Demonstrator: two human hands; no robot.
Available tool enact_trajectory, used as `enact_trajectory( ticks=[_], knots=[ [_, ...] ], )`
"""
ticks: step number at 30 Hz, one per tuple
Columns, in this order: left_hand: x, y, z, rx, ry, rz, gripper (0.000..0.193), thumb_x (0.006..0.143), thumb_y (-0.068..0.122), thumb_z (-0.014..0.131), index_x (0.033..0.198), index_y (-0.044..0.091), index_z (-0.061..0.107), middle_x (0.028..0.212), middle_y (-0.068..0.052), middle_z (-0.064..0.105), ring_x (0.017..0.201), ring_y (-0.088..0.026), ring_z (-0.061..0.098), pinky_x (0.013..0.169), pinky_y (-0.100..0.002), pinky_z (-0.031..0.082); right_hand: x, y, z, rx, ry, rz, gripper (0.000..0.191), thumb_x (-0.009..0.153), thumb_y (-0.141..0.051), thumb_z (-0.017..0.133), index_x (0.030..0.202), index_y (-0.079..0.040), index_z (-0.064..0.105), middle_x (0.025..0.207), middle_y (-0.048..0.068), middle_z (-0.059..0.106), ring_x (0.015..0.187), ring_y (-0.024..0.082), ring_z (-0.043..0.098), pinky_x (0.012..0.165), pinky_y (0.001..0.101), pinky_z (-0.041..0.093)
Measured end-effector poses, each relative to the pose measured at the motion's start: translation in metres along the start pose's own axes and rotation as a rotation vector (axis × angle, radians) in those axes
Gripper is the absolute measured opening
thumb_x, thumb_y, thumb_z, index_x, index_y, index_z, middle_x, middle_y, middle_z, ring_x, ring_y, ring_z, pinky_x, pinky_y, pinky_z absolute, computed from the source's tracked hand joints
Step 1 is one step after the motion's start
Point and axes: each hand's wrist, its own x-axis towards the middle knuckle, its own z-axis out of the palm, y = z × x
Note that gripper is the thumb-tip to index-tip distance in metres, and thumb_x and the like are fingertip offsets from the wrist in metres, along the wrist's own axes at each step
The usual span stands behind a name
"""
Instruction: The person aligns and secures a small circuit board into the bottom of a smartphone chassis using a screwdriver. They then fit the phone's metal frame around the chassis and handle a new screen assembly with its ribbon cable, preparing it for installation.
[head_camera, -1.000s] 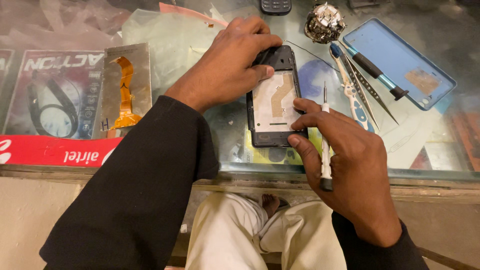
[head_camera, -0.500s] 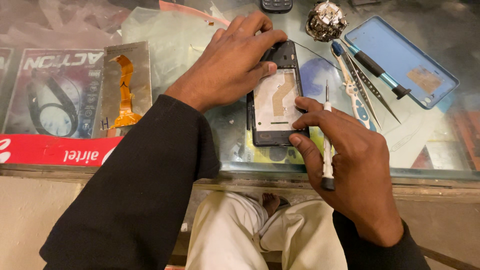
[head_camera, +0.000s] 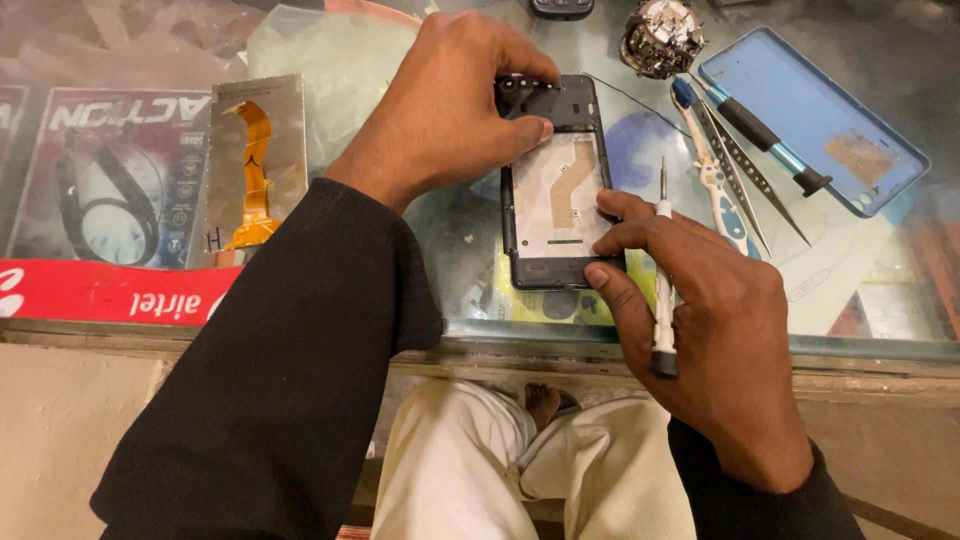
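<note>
**Head view: two hands on an opened phone at a glass counter**

Head view, looking down, read from left to right with the opened phone (head_camera: 553, 190) as the landmark. The phone lies back-side up on the glass counter (head_camera: 440, 250), near its front edge. Well left of the phone is a packet holding an orange flex cable (head_camera: 252, 165). The left hand (head_camera: 455, 100) covers the phone's top left corner, fingers curled onto the frame. The right hand (head_camera: 715, 320) rests at the phone's lower right edge, fingertips touching the frame, with a small screwdriver (head_camera: 662, 270) tucked loosely under its fingers. Right of the phone lie tweezers (head_camera: 735, 175) and a blue back cover (head_camera: 810, 115).

Risk, as a judgement: the loosely held screwdriver could slip and scratch the exposed board, and pressure at the corner could bend the frame.

Compared with a second ago, the left hand's fingers have drawn in toward the top corner; the phone has barely moved.
</note>
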Motion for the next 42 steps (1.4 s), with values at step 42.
enact_trajectory(
  ticks=[42],
  knots=[
    [-0.010, -0.008, -0.014, -0.227, -0.289, -0.117, 0.068, 0.072, 0.021, 0.088, 0.135, 0.006, 0.067, 0.142, -0.010, 0.060, 0.134, -0.027, 0.056, 0.113, -0.036, 0.042, 0.000, 0.000, 0.001, -0.004, -0.007, 0.018, 0.014, 0.089, -0.005, 0.075, 0.101, -0.003, 0.068, 0.123, 0.016, 0.074, 0.111, 0.032, 0.074, 0.091, 0.0391, 0.058]
  ],
)
